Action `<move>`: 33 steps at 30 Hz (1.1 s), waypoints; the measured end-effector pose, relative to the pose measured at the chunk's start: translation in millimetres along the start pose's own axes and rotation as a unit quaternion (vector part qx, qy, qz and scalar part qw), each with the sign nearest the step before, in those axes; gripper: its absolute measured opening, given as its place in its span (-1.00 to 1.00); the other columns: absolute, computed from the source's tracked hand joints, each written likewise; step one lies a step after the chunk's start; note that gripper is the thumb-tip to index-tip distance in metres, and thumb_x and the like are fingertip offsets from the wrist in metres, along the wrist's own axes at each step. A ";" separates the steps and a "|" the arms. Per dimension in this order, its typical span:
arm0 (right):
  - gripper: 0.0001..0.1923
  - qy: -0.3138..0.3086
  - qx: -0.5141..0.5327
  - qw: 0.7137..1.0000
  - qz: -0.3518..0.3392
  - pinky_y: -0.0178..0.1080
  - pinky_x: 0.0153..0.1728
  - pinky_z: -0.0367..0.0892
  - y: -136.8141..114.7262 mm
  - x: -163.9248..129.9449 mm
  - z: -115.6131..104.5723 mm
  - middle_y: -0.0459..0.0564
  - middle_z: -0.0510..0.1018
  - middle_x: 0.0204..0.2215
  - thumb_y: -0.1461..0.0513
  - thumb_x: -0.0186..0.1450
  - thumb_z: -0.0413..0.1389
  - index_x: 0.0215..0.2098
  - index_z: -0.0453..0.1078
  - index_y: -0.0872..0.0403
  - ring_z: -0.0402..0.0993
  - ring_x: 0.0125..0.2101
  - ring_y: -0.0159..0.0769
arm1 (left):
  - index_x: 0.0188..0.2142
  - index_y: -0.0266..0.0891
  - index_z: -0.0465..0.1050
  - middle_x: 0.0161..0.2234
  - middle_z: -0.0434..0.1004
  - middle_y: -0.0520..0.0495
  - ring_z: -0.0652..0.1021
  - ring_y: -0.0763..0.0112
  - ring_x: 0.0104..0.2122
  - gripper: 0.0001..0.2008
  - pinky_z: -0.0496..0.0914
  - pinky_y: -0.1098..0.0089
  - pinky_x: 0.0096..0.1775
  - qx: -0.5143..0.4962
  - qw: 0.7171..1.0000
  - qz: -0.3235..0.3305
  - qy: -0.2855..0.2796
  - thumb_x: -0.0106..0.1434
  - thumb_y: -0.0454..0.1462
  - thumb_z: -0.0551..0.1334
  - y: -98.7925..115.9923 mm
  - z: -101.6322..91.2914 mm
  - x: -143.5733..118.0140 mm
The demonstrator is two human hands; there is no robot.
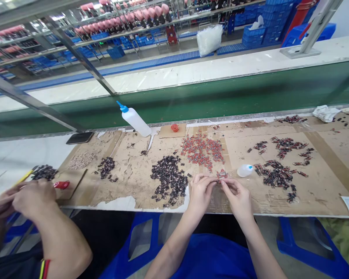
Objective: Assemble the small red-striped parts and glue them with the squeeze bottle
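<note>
Both hands meet at the near edge of the cardboard sheet (139,186); the left hand (200,192) curls its fingers inward and the right hand (237,197) does the same, fingertips of the 2 nearly touching; between them they pinch a small red piece (219,179), too small to tell more; which hand grips it more firmly I cannot tell.

Just beyond the fingertips lies a small cluster of the same red pieces, and farther out a broad pile of red pieces (202,150); to the left of the left hand sits a heap of dark pieces (169,179), near the wrist; just right of the right hand a small bottle with a blue cap (245,170) lies on its side; beyond that, more dark and red pieces (276,174) are scattered.

Well beyond the left hand a larger squeeze bottle (136,120) leans tilted, blue nozzle up; a red cap (175,127) rests near it.

Far to the left, another person's hands (26,199) are closed together over something by a yellow stick (25,177) and a red item (61,185).
</note>
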State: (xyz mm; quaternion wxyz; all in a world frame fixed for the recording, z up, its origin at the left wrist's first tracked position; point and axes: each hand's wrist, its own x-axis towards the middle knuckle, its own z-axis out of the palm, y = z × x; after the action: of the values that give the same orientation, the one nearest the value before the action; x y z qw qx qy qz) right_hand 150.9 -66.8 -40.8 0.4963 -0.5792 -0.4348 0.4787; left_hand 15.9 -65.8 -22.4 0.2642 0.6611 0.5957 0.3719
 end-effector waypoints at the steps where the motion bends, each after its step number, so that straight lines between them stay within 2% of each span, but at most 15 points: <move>1: -0.56 -0.001 -0.001 1.000 0.000 -0.09 -0.22 0.53 -0.8 -0.3 -0.1 0.11 0.65 -0.37 -0.12 0.06 0.24 -0.39 0.50 0.09 0.62 -0.34 -0.12 | -0.25 -0.11 0.58 -0.28 0.63 -0.06 0.48 0.25 -0.15 -0.80 0.37 0.19 -0.07 -0.008 1.000 0.001 -0.001 0.25 -0.42 0.23 0.7 -0.6 -0.6; 5: -0.62 -0.013 -0.012 1.000 -0.021 -0.12 -0.23 0.53 -4.7 -2.4 -0.3 0.09 0.65 -0.36 -0.06 0.12 0.22 -0.36 0.52 0.09 0.62 -0.34 -0.14 | -0.26 -0.13 0.60 -0.28 0.63 -0.08 0.49 0.26 -0.15 -0.82 0.40 0.20 -0.06 -0.063 0.998 -0.015 -0.009 0.23 -0.40 0.24 3.5 -5.1 -0.8; 11: -0.71 -0.003 -0.072 0.991 -0.109 -0.07 -0.15 0.50 -8.2 -8.9 0.6 0.08 0.65 -0.29 0.03 0.22 0.16 -0.30 0.56 0.06 0.60 -0.27 -0.13 | -0.30 -0.21 0.61 -0.30 0.63 -0.11 0.55 0.32 -0.21 -0.87 0.44 0.29 -0.08 -0.179 0.981 -0.057 -0.046 0.20 -0.38 0.27 3.0 -11.7 2.8; 15: -0.75 0.006 -0.106 0.982 -0.157 -0.07 -0.11 0.48 -10.3 -11.6 1.2 0.07 0.65 -0.28 0.07 0.26 0.13 -0.29 0.56 0.03 0.59 -0.25 -0.13 | -0.29 -0.22 0.61 -0.30 0.62 -0.13 0.54 0.32 -0.19 -0.87 0.45 0.29 -0.08 -0.188 0.980 -0.060 -0.036 0.19 -0.35 0.27 3.4 -12.4 1.9; 21: -0.80 0.013 -0.112 0.975 -0.189 -0.12 -0.14 0.49 -18.5 -12.8 1.7 0.05 0.65 -0.28 0.13 0.27 0.13 -0.28 0.56 0.03 0.60 -0.25 -0.16 | -0.30 -0.23 0.60 -0.31 0.60 -0.13 0.55 0.34 -0.23 -0.89 0.46 0.31 -0.12 -0.191 0.980 -0.050 -0.023 0.17 -0.33 0.29 8.8 -12.4 1.1; 24: -0.81 -0.002 -0.104 0.977 -0.188 -0.12 -0.14 0.49 -21.4 -10.5 -1.5 0.04 0.65 -0.30 0.14 0.26 0.14 -0.30 0.56 0.02 0.60 -0.27 -0.16 | -0.31 -0.25 0.59 -0.32 0.58 -0.13 0.56 0.35 -0.24 -0.89 0.46 0.32 -0.13 -0.188 0.980 -0.063 -0.024 0.18 -0.33 0.28 10.3 -11.3 1.8; 28: -0.79 -0.047 -0.079 0.985 -0.147 -0.12 -0.19 0.51 -20.1 -5.4 -8.1 0.04 0.66 -0.33 0.08 0.20 0.18 -0.35 0.58 0.02 0.60 -0.30 -0.16 | -0.31 -0.26 0.58 -0.31 0.57 -0.11 0.55 0.36 -0.24 -0.88 0.45 0.33 -0.12 -0.170 0.982 -0.075 -0.034 0.15 -0.39 0.27 10.4 -10.8 1.9; 33: -0.72 -0.041 -0.044 0.994 -0.095 -0.14 -0.29 0.53 -17.2 -4.8 -10.7 0.05 0.65 -0.38 0.04 0.14 0.22 -0.30 0.57 0.06 0.58 -0.40 -0.21 | -0.30 -0.23 0.55 -0.30 0.55 -0.10 0.51 0.34 -0.19 -0.87 0.42 0.32 -0.08 -0.151 0.986 -0.055 -0.050 0.18 -0.38 0.24 14.2 -9.9 0.5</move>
State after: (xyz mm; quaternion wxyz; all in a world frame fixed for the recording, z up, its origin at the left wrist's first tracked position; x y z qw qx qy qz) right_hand 160.2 -71.0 -22.6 0.4951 -0.5365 -0.5283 0.4336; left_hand 16.3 -68.3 -5.3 0.4106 0.5972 0.5544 0.4093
